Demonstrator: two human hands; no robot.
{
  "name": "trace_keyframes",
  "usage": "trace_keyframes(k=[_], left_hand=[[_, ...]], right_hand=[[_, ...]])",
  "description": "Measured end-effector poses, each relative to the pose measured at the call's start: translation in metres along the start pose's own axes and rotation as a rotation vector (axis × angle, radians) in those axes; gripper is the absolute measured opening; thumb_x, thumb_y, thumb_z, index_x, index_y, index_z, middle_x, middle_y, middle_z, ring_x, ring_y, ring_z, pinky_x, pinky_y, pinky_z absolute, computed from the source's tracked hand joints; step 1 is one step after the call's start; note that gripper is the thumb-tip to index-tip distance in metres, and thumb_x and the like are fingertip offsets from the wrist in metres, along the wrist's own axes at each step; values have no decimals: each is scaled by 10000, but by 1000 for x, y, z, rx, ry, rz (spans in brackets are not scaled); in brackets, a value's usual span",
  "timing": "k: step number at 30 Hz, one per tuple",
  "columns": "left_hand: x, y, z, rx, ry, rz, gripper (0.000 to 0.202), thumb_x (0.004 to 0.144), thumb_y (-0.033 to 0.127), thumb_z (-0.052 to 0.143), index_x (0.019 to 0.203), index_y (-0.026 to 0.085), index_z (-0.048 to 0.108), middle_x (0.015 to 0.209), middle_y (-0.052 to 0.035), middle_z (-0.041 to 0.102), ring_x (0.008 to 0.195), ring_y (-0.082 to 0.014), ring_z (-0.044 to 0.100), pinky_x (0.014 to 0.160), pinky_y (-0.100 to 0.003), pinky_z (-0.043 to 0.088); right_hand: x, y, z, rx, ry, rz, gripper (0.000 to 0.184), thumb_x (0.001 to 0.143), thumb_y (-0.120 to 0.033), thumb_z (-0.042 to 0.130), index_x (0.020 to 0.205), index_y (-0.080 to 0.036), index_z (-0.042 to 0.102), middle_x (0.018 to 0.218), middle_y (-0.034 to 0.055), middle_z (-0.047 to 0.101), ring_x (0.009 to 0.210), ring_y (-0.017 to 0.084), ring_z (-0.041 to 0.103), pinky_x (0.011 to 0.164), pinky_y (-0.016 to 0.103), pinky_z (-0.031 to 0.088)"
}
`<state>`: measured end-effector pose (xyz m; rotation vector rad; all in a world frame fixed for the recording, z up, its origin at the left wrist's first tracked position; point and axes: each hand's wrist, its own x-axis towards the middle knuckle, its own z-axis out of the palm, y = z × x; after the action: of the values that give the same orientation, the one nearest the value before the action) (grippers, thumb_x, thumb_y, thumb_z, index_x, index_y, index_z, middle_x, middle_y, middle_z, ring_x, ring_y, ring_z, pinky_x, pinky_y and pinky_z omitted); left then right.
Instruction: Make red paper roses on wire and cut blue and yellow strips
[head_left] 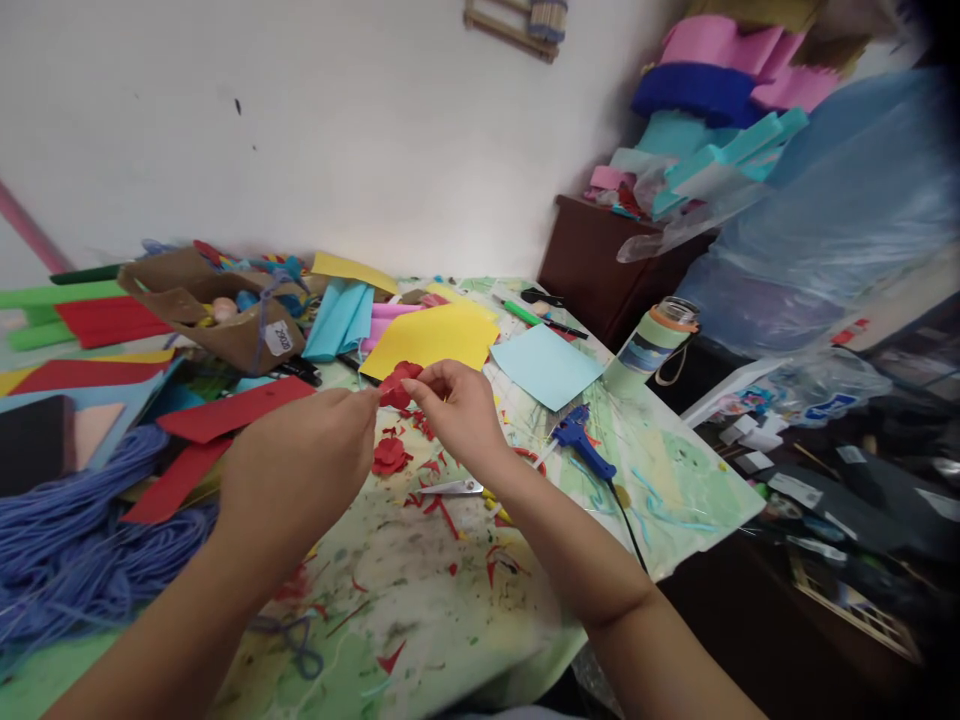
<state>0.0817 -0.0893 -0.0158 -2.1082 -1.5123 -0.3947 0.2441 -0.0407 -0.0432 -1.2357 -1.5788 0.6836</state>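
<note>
Both of my hands meet above the table and pinch one small red foam flower piece. My left hand has its fingers closed on the piece's left side. My right hand pinches its top and right side with thumb and fingers. Below them on the table lies another red foam flower among red scraps. Scissors lie just under my right wrist. A blue glue gun rests to the right of my right hand, its cord running off the table edge.
Yellow, light blue and red foam sheets cover the table's far side. Blue yarn is piled at left. A brown paper bag stands at the back, a bottle at the right edge, and stacked foam on a cabinet.
</note>
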Motion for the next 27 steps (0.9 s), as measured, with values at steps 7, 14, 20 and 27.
trace_keyframes(k=[7, 14, 20, 27], left_hand=[[5, 0, 9, -197, -9, 90, 297, 918, 155, 348, 940, 164, 645, 883, -107, 663, 729, -238, 594, 628, -334, 347], [6, 4, 9, -153, -35, 32, 311, 932, 211, 345, 874, 192, 650, 746, -77, 612, 656, -237, 551, 588, -336, 280], [5, 8, 11, -84, 30, 18, 342, 952, 275, 368, 731, 203, 619, 685, -78, 607, 631, -235, 548, 560, -339, 203], [4, 11, 15, -78, 100, 32, 361, 964, 301, 385, 667, 215, 573, 634, -62, 606, 598, -215, 541, 550, -335, 187]], right_hand=[[1, 8, 5, 65, -40, 43, 298, 813, -439, 683, 665, -193, 602, 541, -42, 559, 502, 102, 481, 475, 233, 301], [0, 8, 5, 83, 2, -17, 281, 844, -405, 623, 664, -191, 589, 575, -41, 559, 527, 99, 479, 495, 233, 305], [-2, 7, 6, -17, -19, -27, 302, 859, -390, 594, 634, -192, 559, 572, -33, 558, 545, 104, 470, 505, 244, 275], [-3, 3, 4, -182, -29, -33, 245, 866, -322, 576, 661, -191, 547, 615, -21, 582, 572, 114, 480, 533, 250, 280]])
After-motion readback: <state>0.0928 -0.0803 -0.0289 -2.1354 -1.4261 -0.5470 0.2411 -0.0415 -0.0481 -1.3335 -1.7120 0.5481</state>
